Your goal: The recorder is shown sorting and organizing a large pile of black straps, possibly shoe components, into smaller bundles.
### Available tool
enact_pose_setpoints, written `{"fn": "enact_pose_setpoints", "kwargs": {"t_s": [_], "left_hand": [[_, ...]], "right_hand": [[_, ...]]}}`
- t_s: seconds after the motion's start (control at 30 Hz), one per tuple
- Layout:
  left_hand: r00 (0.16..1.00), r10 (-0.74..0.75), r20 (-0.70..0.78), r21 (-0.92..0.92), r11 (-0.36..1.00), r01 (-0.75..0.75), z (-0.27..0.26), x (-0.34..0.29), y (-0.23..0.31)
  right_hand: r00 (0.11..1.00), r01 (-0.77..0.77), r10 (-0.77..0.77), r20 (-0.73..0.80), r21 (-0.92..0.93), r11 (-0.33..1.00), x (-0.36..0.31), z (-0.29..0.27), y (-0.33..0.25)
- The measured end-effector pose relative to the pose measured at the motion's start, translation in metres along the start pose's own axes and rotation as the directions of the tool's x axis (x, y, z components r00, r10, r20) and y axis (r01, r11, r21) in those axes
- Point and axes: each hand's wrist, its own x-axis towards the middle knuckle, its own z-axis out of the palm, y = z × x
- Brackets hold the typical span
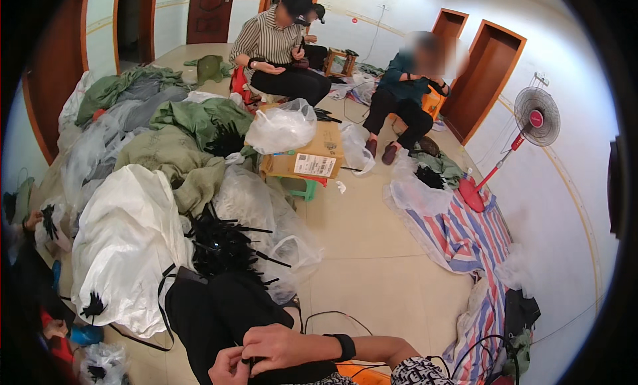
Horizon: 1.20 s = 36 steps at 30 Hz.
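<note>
Above my lap, my left hand [228,367] and my right hand [274,347] meet with fingertips pinched together. Between them shows a small black piece [247,361], mostly hidden by the fingers; its kind cannot be made out. A black band circles my right wrist. Just beyond my knees [226,298], a heap of thin black strip-like pieces [222,245] lies on clear plastic bags. To its left bulges a large white woven sack [129,242].
A cardboard box [319,149] on a green stool carries a plastic bag [282,127]. Green sacks [179,159] pile up left. Two seated people [276,46] [405,86] work farther off. A red fan [535,118] and striped sheet [458,232] stand right; cables [339,313] cross the floor.
</note>
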Motion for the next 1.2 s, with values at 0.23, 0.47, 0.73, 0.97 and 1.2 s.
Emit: {"fn": "enact_pose_setpoints", "kwargs": {"t_s": [0.23, 0.47, 0.73, 0.97, 1.2], "left_hand": [[0.995, 0.103, -0.009, 0.203, 0.974, -0.099, -0.002, -0.003, 0.000], [0.973, 0.204, -0.110, 0.312, 0.936, -0.161, 0.004, 0.005, 0.004], [0.994, 0.098, -0.040, 0.236, 0.968, -0.086, -0.007, 0.008, -0.037], [0.986, -0.038, 0.162, -0.154, 0.986, 0.063, -0.002, 0.013, -0.027], [0.961, 0.182, 0.207, -0.197, 0.970, -0.142, -0.027, 0.007, -0.030]], "right_hand": [[0.967, 0.243, -0.253, 0.012, -0.328, 0.913, -0.003, 0.009, 0.005], [0.981, 0.192, -0.175, 0.085, -0.568, 0.800, -0.002, 0.023, 0.000], [0.966, 0.254, -0.214, 0.145, -0.382, 0.889, 0.014, 0.028, 0.007], [0.993, 0.081, -0.053, 0.101, -0.299, 0.951, 0.024, 0.003, -0.006], [0.916, -0.357, 0.400, -0.024, 0.405, 0.842, 0.022, 0.010, 0.007]]}}
